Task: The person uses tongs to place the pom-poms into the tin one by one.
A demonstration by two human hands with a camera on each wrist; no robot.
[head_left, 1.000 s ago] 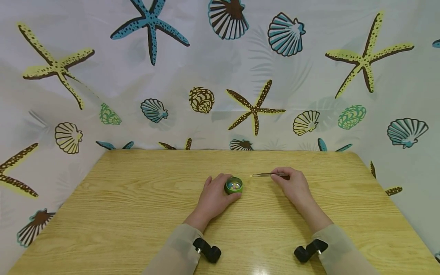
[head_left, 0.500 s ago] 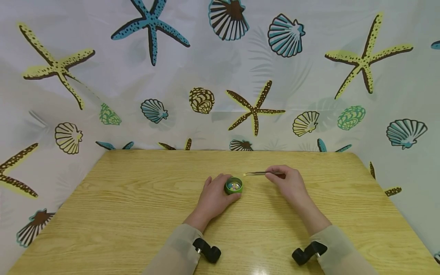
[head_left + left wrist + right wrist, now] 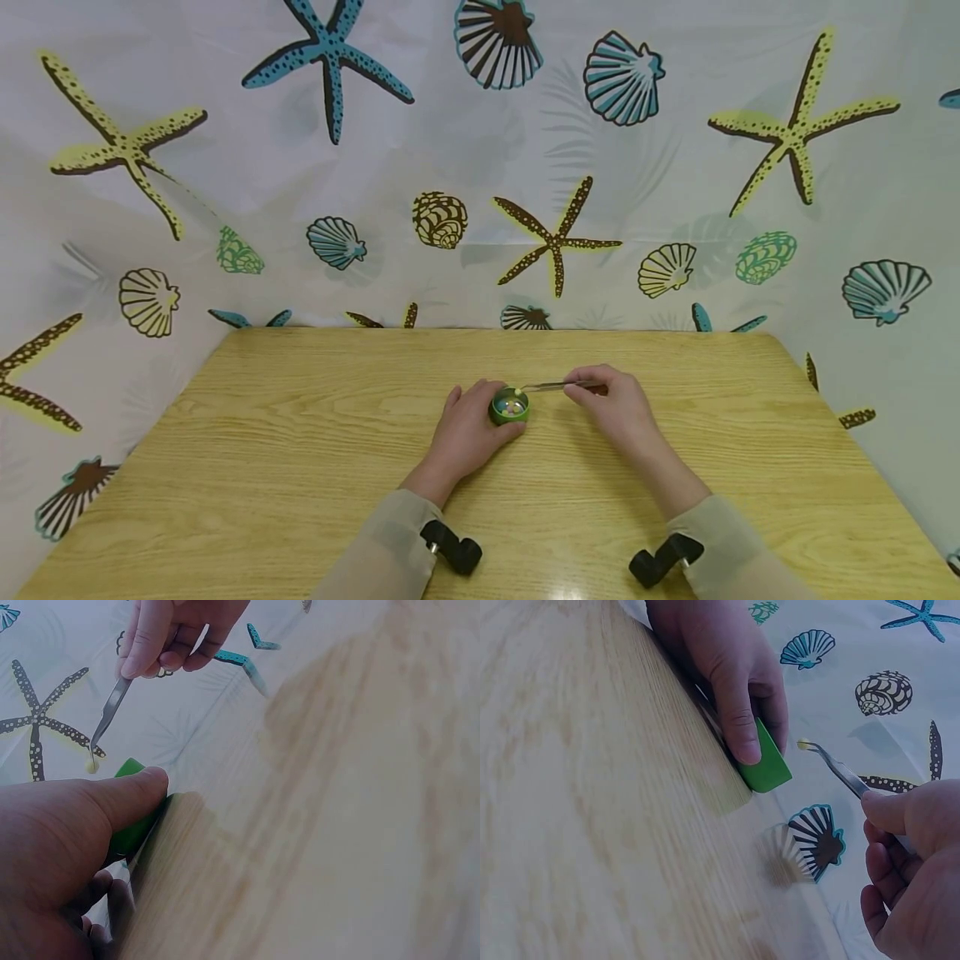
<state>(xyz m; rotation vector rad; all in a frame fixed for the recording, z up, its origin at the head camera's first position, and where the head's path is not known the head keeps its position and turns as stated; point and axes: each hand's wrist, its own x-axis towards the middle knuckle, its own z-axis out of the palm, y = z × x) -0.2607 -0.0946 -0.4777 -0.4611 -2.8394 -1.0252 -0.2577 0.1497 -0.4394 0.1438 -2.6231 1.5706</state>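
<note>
A small round green container (image 3: 500, 419) stands on the wooden table, with several small coloured pieces (image 3: 513, 407) inside. My left hand (image 3: 467, 429) grips it from the left, thumb at the near side and fingers round the far side. In my right hand (image 3: 617, 408) I pinch metal tweezers (image 3: 547, 386) with bent tips. A tiny yellow piece (image 3: 803, 745) sits between those tips, over the container's far rim in the head view. The left wrist view shows the tweezers (image 3: 110, 712) above the green wall (image 3: 129, 834), apart from it.
The wooden table (image 3: 300, 392) reaches back to a white curtain (image 3: 420, 150) printed with starfish and shells. Black camera mounts (image 3: 452, 547) are strapped to both sleeves.
My right hand has moved left with the tweezers, bringing the yellow piece from right of the container to over its rim. The left hand and container have stayed in place.
</note>
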